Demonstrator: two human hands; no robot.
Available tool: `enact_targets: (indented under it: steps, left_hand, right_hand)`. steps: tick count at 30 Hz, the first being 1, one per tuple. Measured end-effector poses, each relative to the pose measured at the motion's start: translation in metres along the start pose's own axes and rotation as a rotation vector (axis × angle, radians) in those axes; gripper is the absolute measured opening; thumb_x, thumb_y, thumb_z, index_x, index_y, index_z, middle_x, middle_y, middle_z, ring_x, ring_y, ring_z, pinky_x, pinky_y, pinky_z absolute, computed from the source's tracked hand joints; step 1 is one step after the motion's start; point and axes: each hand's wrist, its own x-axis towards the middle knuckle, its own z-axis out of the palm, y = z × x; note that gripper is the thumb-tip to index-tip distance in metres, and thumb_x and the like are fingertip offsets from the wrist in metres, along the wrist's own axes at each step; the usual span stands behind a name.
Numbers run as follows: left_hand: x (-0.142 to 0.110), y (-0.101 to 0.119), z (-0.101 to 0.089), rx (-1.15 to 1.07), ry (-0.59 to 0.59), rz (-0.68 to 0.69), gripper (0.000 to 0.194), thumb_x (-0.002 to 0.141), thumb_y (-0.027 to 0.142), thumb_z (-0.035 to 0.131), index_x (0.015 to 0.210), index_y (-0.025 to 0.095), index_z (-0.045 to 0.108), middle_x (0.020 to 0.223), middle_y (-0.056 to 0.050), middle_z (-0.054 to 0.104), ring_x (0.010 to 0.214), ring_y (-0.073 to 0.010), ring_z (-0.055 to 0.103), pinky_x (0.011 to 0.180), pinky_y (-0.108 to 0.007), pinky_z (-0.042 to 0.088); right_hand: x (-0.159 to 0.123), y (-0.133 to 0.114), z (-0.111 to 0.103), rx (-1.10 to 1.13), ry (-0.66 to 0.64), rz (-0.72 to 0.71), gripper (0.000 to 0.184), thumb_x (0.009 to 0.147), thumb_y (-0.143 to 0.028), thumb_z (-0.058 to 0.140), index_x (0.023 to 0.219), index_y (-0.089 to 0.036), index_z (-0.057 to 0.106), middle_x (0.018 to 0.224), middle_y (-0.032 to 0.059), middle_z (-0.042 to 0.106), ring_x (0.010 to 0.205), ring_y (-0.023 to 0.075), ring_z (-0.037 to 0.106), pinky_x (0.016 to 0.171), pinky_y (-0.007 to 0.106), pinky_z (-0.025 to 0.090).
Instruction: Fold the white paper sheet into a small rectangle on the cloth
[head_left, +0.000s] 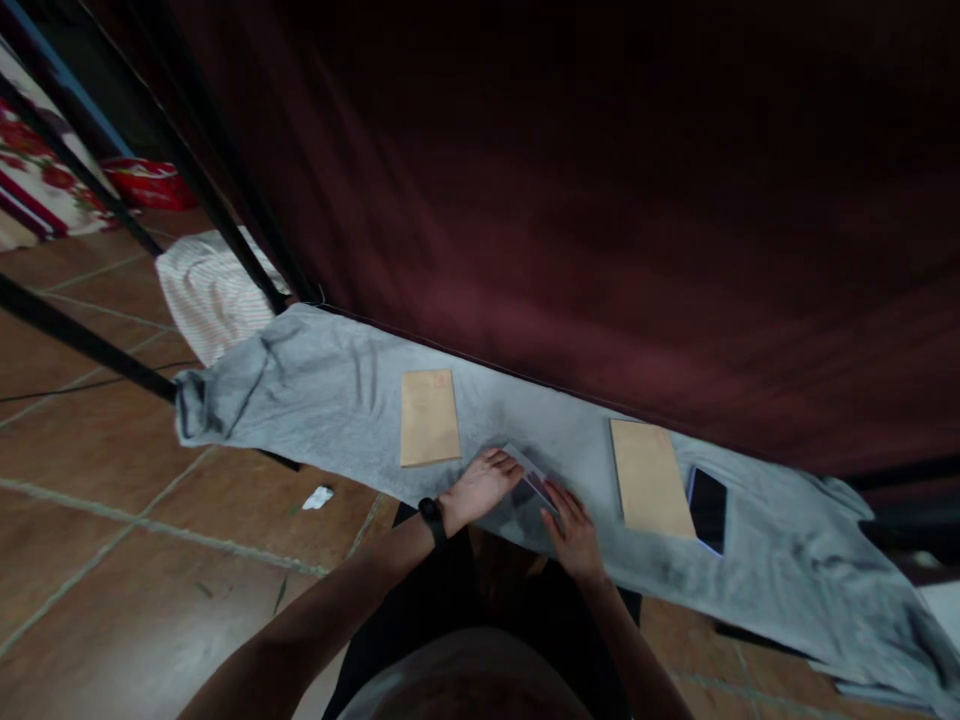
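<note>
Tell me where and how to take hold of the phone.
Probably best by its right long edge, with the right hand coming from the right: the phone lies flat, dark face up, its left side close against a brown envelope, while grey cloth borders its right.

You're holding thin translucent sheet (527, 473) with left hand (484, 485) and right hand (577, 535), lower centre of frame. Gray cloth (330, 370) lying beneath. Tan envelope (430, 418) lying centre-left; second envelope (652, 478) lying right of centre, phone (708, 508) resting just beside it. Dark red curtain (525, 220) filling upper frame.
</note>
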Motion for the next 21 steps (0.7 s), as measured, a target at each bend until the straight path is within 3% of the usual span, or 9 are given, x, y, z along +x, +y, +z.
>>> enact_targets:
  steps: [3,5,7,10,14,18,21]
  left_hand:
    - [0.011,-0.008,-0.012,-0.160,0.093,-0.072,0.017,0.098,0.025,0.050,0.098,0.020,0.067,0.095,-0.005,0.070,0.094,-0.0205,0.063,0.093,-0.037,0.043]
    - [0.020,-0.017,-0.011,-0.350,0.170,-0.214,0.016,0.096,0.027,0.055,0.099,0.020,0.069,0.095,-0.005,0.071,0.094,-0.0207,0.064,0.092,-0.036,0.044]
    - [0.027,-0.028,-0.002,-0.531,0.207,-0.402,0.015,0.092,0.024,0.060,0.102,0.020,0.071,0.093,-0.004,0.072,0.089,-0.0194,0.066,0.086,-0.033,0.047]
    - [0.034,-0.040,0.020,-0.648,0.204,-0.594,0.023,0.088,0.017,0.059,0.107,0.017,0.070,0.084,-0.002,0.071,0.075,-0.0167,0.066,0.071,-0.027,0.050]
    - [0.037,-0.044,0.046,-0.617,0.186,-0.648,0.028,0.084,0.009,0.057,0.108,0.016,0.071,0.084,-0.005,0.072,0.076,-0.0184,0.067,0.072,-0.029,0.052]
    - [0.040,-0.040,0.056,-0.572,0.173,-0.645,0.034,0.086,0.006,0.055,0.114,0.018,0.070,0.102,-0.008,0.074,0.094,-0.0202,0.068,0.088,-0.032,0.052]
    - [0.044,-0.040,0.056,-0.541,0.166,-0.636,0.035,0.087,0.005,0.054,0.116,0.018,0.069,0.108,-0.008,0.073,0.099,-0.0195,0.068,0.092,-0.032,0.052]
  right_hand:
    - [0.014,-0.003,-0.009,0.147,0.071,0.220,0.047,0.102,-0.048,0.034,0.113,-0.019,0.069,0.100,0.0094,0.075,0.088,0.0223,0.070,0.077,0.032,0.054]
    - [0.024,-0.002,-0.010,0.221,0.126,0.359,0.051,0.100,-0.054,0.037,0.099,-0.016,0.070,0.079,0.0070,0.073,0.070,0.0209,0.067,0.061,0.029,0.050]
    - [0.034,0.001,-0.007,0.266,0.146,0.426,0.053,0.098,-0.057,0.038,0.094,-0.015,0.070,0.072,0.0061,0.071,0.064,0.0201,0.063,0.057,0.028,0.048]
    - [0.043,0.005,0.003,0.255,0.151,0.453,0.049,0.097,-0.054,0.039,0.093,-0.016,0.070,0.076,0.0071,0.072,0.066,0.0208,0.063,0.060,0.029,0.049]
    - [0.043,0.007,0.017,0.181,0.164,0.489,0.033,0.094,-0.041,0.046,0.098,-0.017,0.069,0.080,0.0079,0.070,0.071,0.0226,0.065,0.067,0.032,0.050]
    - [0.043,-0.001,0.023,-0.084,0.223,0.438,0.042,0.096,-0.029,0.043,0.134,-0.014,0.053,0.122,0.0174,0.063,0.109,0.0277,0.061,0.089,0.040,0.050]
    - [0.045,-0.011,0.028,-0.277,0.163,0.262,0.046,0.099,-0.026,0.039,0.143,-0.016,0.046,0.142,0.0166,0.051,0.129,0.0286,0.049,0.104,0.046,0.042]
